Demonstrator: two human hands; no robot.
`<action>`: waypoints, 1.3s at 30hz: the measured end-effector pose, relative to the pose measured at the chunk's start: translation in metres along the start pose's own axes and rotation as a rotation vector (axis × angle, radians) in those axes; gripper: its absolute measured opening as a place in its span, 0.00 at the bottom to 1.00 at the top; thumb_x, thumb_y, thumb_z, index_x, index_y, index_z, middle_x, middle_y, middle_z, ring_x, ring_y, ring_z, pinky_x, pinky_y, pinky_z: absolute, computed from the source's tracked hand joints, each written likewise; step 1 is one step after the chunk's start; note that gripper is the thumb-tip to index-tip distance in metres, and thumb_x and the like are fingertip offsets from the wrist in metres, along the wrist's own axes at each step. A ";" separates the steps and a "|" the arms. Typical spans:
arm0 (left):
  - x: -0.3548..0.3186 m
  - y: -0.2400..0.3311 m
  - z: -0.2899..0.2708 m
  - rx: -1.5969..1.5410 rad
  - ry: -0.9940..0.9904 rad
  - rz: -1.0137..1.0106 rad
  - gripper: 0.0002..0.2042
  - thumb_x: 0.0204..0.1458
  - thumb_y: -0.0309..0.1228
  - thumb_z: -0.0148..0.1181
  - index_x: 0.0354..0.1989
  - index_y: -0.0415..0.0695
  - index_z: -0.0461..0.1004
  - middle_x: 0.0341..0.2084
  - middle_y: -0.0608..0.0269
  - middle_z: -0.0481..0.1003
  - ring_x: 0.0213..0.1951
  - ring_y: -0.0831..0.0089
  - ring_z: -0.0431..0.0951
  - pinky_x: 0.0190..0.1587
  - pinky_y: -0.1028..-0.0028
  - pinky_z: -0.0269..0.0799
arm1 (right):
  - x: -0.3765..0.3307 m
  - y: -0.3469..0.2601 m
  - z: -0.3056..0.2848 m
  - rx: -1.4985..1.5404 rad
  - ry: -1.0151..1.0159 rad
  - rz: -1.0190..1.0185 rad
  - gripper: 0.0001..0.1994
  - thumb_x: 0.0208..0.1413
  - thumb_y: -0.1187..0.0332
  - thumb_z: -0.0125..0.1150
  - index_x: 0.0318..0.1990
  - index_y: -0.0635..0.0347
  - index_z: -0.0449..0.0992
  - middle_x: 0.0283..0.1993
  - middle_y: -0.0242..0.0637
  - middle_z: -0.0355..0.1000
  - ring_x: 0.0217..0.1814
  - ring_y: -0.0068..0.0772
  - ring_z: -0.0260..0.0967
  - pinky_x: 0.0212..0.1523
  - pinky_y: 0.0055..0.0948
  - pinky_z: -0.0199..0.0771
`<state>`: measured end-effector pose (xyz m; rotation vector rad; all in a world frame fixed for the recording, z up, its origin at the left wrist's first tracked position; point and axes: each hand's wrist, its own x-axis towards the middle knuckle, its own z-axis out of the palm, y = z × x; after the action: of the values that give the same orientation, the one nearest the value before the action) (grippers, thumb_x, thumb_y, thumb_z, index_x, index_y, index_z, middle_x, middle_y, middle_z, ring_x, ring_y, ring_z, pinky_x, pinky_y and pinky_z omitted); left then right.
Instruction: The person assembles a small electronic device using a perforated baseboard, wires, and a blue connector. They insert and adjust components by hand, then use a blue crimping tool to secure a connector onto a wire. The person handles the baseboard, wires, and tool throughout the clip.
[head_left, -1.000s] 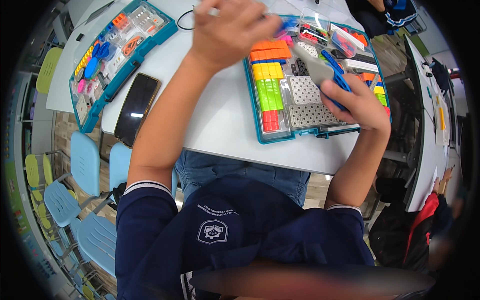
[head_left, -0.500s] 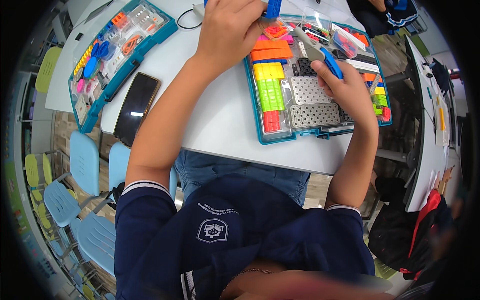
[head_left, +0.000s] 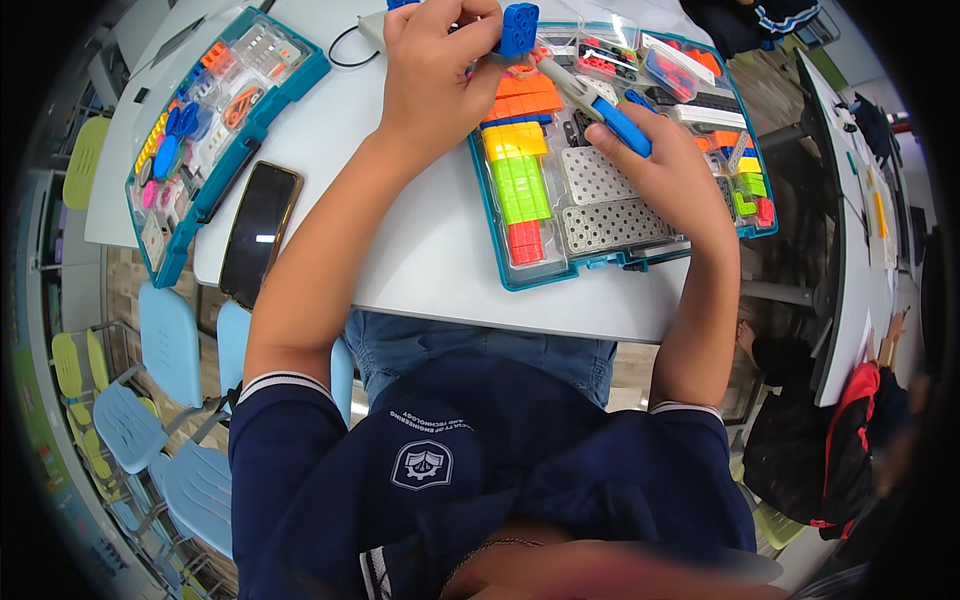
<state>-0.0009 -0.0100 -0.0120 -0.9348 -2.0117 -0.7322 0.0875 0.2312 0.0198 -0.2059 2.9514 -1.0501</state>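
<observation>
My left hand is closed around a blue building block piece with holes in its end, held up at the top edge of the view. Part of that piece is hidden by my fingers or lies out of frame. My right hand grips a plier-like tool with blue handles and a grey head. The tool's tip points toward the blue piece, just below it; whether they touch I cannot tell. Under my right hand lies an open teal-edged parts box with orange, yellow, green and red blocks and grey perforated plates.
A second teal parts case stands on the white table at the left. Beside it lies a black phone. Light blue chairs are at the left, and a black and red bag is at the lower right.
My right hand has brought the tool leftward, its tip now close to the blue piece. My left hand has shifted slightly left. The table's contents have also shifted in view.
</observation>
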 end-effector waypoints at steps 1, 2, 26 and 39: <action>0.001 0.001 0.000 0.004 0.012 -0.001 0.07 0.46 0.25 0.69 0.34 0.50 0.84 0.40 0.72 0.76 0.39 0.74 0.72 0.49 0.67 0.56 | 0.000 0.001 0.000 -0.018 0.005 -0.010 0.26 0.60 0.44 0.64 0.38 0.64 0.77 0.21 0.40 0.67 0.23 0.35 0.65 0.28 0.37 0.64; 0.001 0.001 0.000 0.009 0.024 -0.002 0.06 0.47 0.25 0.69 0.33 0.50 0.84 0.40 0.71 0.76 0.39 0.74 0.72 0.49 0.67 0.56 | 0.001 0.001 0.000 -0.035 0.010 -0.022 0.26 0.59 0.44 0.64 0.40 0.64 0.77 0.22 0.41 0.69 0.24 0.36 0.67 0.29 0.37 0.66; -0.002 -0.012 0.013 0.123 -0.026 -0.132 0.09 0.60 0.33 0.62 0.46 0.46 0.75 0.35 0.67 0.80 0.38 0.73 0.74 0.55 0.65 0.56 | 0.006 0.009 0.001 -0.040 0.301 0.011 0.31 0.53 0.45 0.71 0.49 0.65 0.75 0.37 0.49 0.76 0.42 0.46 0.77 0.44 0.41 0.74; -0.012 -0.008 0.010 -0.874 0.028 -0.301 0.11 0.69 0.34 0.51 0.52 0.40 0.70 0.41 0.66 0.75 0.46 0.80 0.75 0.53 0.78 0.71 | -0.003 0.000 -0.004 0.457 0.064 -0.046 0.26 0.62 0.45 0.63 0.52 0.60 0.76 0.41 0.35 0.75 0.46 0.24 0.72 0.49 0.29 0.72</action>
<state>-0.0064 -0.0111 -0.0281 -1.0709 -1.8120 -1.8637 0.0903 0.2342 0.0228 -0.2365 2.6687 -1.7213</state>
